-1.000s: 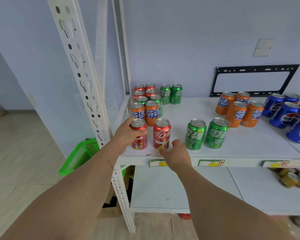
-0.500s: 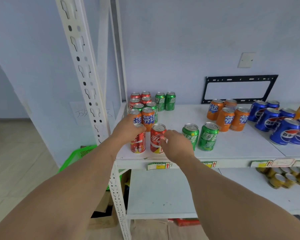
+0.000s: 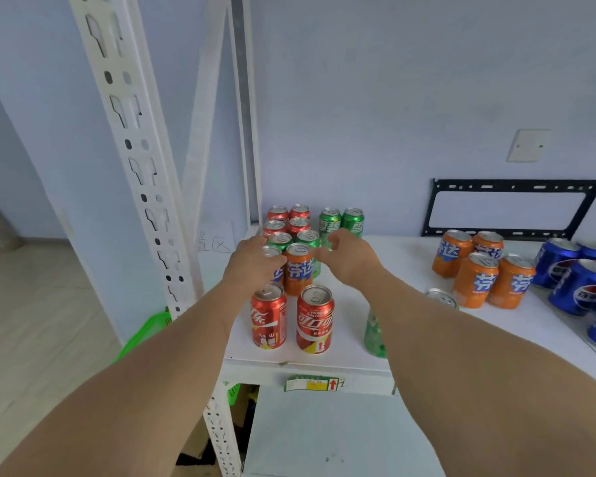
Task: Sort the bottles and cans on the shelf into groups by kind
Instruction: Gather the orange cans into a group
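Left hand grip around one orange can (mostly hidden), right hand grip apart beside its neighbour

Two red cola cans stand upright side by side near the front edge of the white shelf. Just behind them stands an orange can, with a second orange can at its left, mostly hidden. Further back are two green cans, then four red cans and two more green cans near the wall. To the right, four orange cans form one group, and blue cans lie beside them.
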{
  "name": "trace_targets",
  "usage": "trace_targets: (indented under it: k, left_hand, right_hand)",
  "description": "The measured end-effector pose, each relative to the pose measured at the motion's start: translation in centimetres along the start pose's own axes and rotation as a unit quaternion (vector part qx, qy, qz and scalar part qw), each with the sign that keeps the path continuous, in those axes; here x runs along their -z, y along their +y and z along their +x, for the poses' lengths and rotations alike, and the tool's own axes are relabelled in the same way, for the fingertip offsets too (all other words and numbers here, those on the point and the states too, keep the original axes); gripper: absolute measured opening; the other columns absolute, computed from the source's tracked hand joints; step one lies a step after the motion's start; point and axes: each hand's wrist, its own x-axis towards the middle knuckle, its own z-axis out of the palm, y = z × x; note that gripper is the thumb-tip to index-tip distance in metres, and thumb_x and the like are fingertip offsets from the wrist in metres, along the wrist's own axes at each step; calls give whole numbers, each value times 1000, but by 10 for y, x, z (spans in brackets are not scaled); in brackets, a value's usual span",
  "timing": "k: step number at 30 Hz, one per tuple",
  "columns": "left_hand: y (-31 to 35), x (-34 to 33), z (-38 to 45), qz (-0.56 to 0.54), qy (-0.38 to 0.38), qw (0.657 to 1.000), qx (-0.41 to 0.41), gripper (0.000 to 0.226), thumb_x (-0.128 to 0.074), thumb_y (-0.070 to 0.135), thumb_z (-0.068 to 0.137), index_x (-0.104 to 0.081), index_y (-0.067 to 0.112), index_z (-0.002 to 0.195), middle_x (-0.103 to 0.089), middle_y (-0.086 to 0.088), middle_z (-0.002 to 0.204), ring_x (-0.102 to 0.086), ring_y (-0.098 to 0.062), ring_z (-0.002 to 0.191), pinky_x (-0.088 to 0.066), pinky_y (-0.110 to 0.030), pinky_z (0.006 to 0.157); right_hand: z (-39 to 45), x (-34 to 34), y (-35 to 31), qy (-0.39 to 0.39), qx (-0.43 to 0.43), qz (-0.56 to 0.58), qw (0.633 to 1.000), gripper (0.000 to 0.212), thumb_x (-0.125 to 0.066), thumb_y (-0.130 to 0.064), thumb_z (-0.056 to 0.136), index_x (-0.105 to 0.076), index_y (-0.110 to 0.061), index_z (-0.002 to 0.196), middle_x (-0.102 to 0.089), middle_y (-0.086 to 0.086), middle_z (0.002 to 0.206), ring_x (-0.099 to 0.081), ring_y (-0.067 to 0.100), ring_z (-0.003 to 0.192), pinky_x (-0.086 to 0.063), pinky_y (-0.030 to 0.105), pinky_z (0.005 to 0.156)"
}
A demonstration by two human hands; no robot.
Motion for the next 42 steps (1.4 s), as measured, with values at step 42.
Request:
trace_targets:
  k: [42]
  left_hand:
    - [50,-34,56,-361,-109,925,-48,46,-83,16,74,-58,33,110,-69,6,104,-66,-13,93,-53,-27,78]
  right_hand:
    - [57,44,63,23,-67,438,896,46,-81,-20,77,-56,-19,116,-67,1,107,-65,12,86,-48,24,62]
